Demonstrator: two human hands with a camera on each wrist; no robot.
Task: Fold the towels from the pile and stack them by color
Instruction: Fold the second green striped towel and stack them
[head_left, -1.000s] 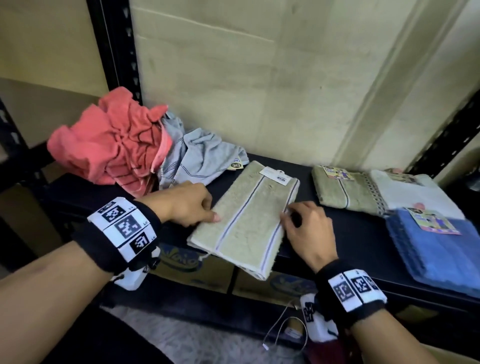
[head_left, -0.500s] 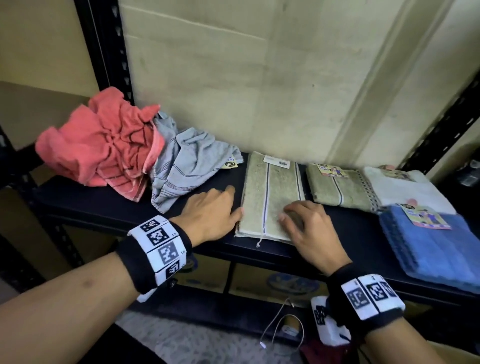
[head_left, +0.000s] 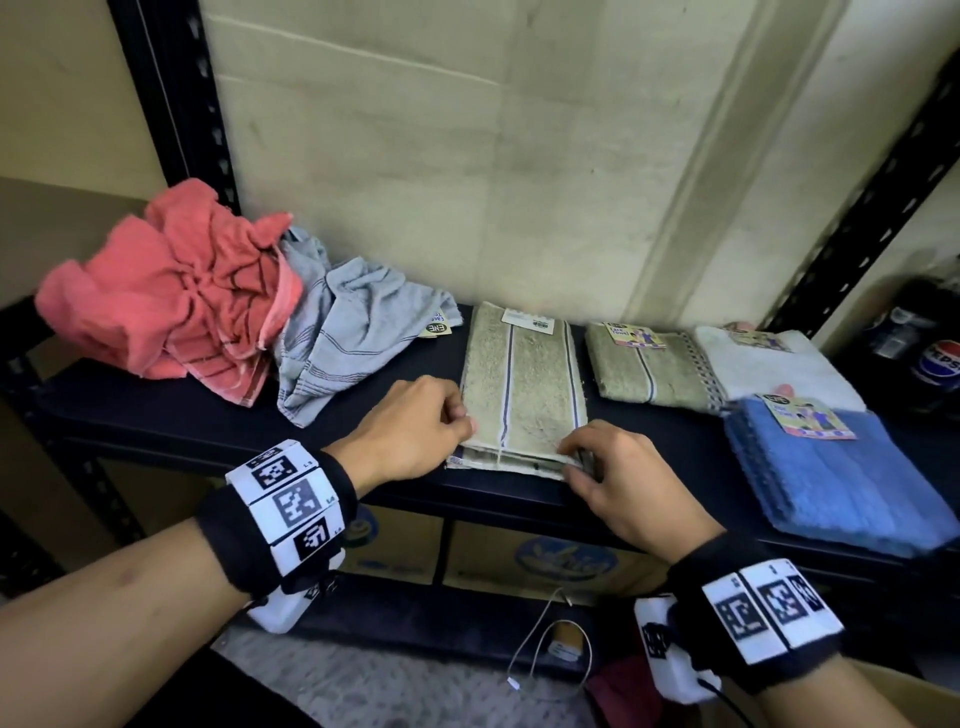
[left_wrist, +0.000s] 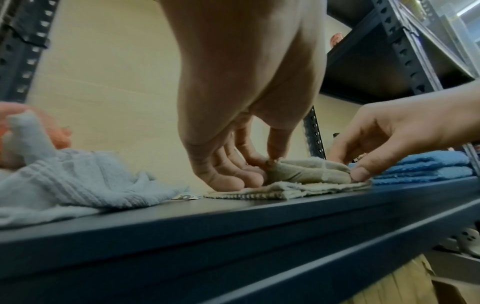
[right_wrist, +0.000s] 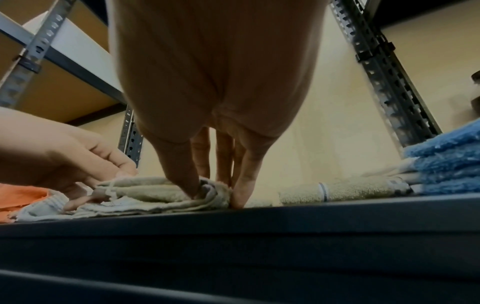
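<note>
A beige striped towel (head_left: 522, 384) lies folded lengthwise on the dark shelf (head_left: 156, 421), its near end at the shelf's front edge. My left hand (head_left: 415, 431) pinches the near left corner of this beige towel (left_wrist: 306, 170). My right hand (head_left: 597, 457) pinches the near right corner, thumb and fingers round the folded layers of the towel (right_wrist: 166, 191). At the left sits the pile: a crumpled red towel (head_left: 171, 306) and a crumpled grey-blue towel (head_left: 353, 332). To the right lie a folded beige towel (head_left: 649, 369), a folded white towel (head_left: 769, 364) and a folded blue towel (head_left: 831, 467).
The wall stands close behind the shelf. Black perforated uprights (head_left: 171, 104) frame it at left and right. Cardboard boxes (head_left: 545, 561) sit on the lower shelf, and a cable (head_left: 540, 654) dangles below. A Pepsi bottle (head_left: 940, 358) stands at far right.
The beige towel was turned from a slant overhanging the edge to lie straight on the shelf. Both hands went from resting at its sides to pinching its near corners.
</note>
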